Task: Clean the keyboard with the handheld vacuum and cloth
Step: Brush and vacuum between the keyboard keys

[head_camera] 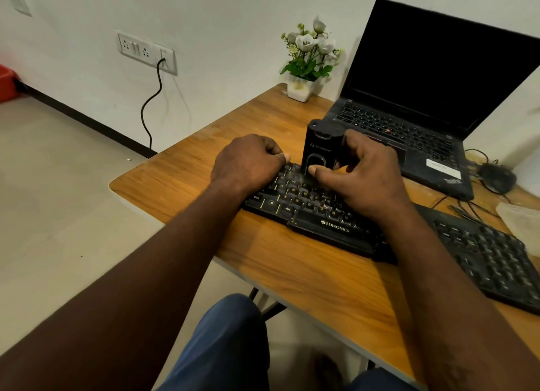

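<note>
Now right hand (368, 174) grips handheld vacuum (320, 148) upright on Zebronics keyboard (333, 227); left hand (247, 163) clamps its end. Best: slow row-wise passes, nozzle flush.

Bare left hand (248, 162) and right hand (368, 174); blue trousers (228, 346).

Black Zebronics keyboard (315, 215) flat, diagonal on desk (181, 183), black handheld vacuum (321, 148) upright on its upper keys
</note>
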